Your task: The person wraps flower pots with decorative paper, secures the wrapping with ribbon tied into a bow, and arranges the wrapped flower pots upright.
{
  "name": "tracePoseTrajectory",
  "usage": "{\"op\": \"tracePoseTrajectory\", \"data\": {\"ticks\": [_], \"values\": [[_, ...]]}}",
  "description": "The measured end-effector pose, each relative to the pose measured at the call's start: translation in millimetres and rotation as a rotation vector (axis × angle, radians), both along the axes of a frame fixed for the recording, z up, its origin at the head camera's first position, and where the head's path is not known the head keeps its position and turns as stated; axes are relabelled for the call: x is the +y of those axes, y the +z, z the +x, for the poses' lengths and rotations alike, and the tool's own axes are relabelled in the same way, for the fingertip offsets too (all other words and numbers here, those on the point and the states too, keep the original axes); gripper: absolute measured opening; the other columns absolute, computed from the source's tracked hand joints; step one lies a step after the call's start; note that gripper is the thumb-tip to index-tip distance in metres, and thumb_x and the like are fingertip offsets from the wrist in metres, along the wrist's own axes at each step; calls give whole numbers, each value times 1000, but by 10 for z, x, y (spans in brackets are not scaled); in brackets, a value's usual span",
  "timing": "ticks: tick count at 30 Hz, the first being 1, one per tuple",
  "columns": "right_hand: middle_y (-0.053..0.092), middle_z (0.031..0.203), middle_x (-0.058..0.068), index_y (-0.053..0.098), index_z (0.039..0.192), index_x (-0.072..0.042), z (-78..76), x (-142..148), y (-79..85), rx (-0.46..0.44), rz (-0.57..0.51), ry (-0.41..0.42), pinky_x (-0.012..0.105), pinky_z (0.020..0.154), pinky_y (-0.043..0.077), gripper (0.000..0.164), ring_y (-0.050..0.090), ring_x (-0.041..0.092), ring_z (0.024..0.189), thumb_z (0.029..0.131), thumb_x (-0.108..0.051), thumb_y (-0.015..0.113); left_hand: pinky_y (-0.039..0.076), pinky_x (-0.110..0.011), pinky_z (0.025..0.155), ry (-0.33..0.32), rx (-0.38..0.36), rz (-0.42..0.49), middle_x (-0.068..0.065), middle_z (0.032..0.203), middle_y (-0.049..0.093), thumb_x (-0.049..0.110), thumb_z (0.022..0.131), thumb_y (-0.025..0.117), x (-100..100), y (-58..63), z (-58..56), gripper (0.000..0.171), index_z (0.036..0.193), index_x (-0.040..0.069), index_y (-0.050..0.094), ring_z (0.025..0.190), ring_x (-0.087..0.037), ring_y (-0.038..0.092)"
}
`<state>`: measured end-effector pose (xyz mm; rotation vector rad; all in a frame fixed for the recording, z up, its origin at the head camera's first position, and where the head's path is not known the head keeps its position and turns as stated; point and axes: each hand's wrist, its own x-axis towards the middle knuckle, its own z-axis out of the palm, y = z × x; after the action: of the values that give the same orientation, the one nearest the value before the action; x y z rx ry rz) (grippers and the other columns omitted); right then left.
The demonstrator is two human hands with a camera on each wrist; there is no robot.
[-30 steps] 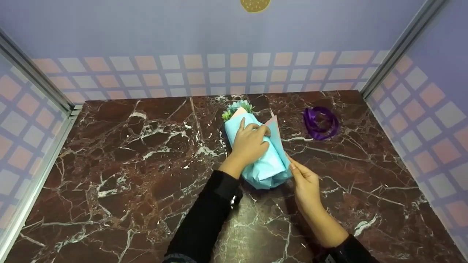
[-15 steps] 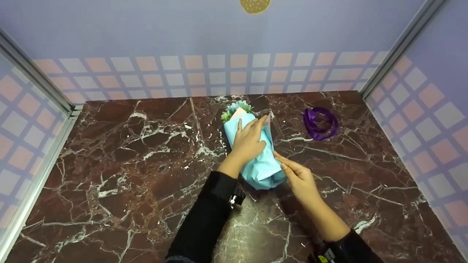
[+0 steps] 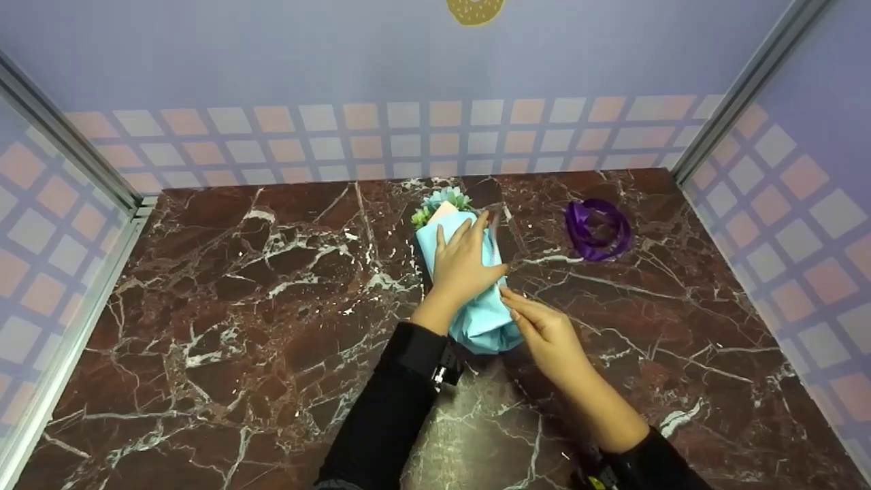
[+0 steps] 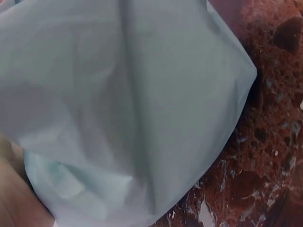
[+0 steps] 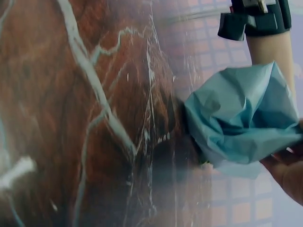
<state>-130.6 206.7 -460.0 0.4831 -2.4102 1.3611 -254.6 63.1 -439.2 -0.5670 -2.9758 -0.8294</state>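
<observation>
Lilac walls with pink-and-white checks (image 3: pixel 306 61), far, left and right. Dark red-brown marble tabletop with white veins (image 3: pixel 218 306). Mid-table, light-blue paper-wrapped bundle (image 3: pixel 484 323), long axis far-left to near-right: directly under spread fingers of left hand (image 3: pixel 464 265), just left of right hand (image 3: pixel 550 335) pinching its right edge. Far right, coiled purple ribbon (image 3: pixel 578 221). At bundle's far end, blue-and-green flowers (image 3: pixel 446 198).
</observation>
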Motion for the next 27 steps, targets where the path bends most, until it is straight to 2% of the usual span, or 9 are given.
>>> {"op": "tracePoseTrajectory", "data": {"ticks": [3,6,9,12,15,18,22,27], "values": [[67,118,11,69,118,1,59,-56,-1,117,126,-111,34,90,52,26,65,26,106,92,-2,64,-12,-44,116,1,8,9,5,153,37,37,84,73,-12,-7,-1,94,157,17,17,144,-13,21],[72,101,13,72,110,1,116,-103,-16,251,224,-248,37,73,58,24,71,26,87,87,-2,71,-12,-44,116,-8,12,33,4,153,38,30,84,72,-27,-12,-8,91,156,17,19,144,-13,22],[73,83,14,75,99,2,154,-129,-32,419,310,-336,39,55,56,16,69,26,64,84,-3,73,-12,-44,116,-19,12,42,2,153,37,27,85,72,-35,-20,-17,90,156,17,19,145,-14,21],[71,72,11,75,91,2,177,-141,-38,597,381,-376,40,44,49,11,61,25,50,89,-6,67,-12,-44,116,-25,9,37,0,154,36,27,85,71,-41,-17,-16,89,157,18,19,145,-14,20],[67,65,7,74,86,0,179,-147,-32,741,422,-381,37,40,45,18,55,23,46,94,-9,61,-12,-44,116,-32,1,28,0,154,35,27,86,71,-46,-6,-12,89,157,18,18,145,-14,19],[59,62,4,74,83,-1,159,-138,-14,815,452,-390,35,40,42,15,49,22,46,89,-7,62,-13,-45,115,-43,-14,19,1,154,35,28,87,70,-47,2,-9,89,157,19,16,146,-14,17],[59,73,7,76,87,-3,93,-111,0,783,502,-332,39,54,45,14,51,26,60,80,-7,65,-13,-45,116,-60,-18,5,2,154,35,30,88,69,-45,12,-7,88,157,19,15,147,-16,15],[58,82,7,78,84,-5,-8,-89,-15,768,546,-184,45,74,44,10,54,29,74,78,-3,70,-11,-46,116,-71,0,-10,2,154,35,29,90,69,-48,14,-5,84,156,18,19,147,-17,15]]}}
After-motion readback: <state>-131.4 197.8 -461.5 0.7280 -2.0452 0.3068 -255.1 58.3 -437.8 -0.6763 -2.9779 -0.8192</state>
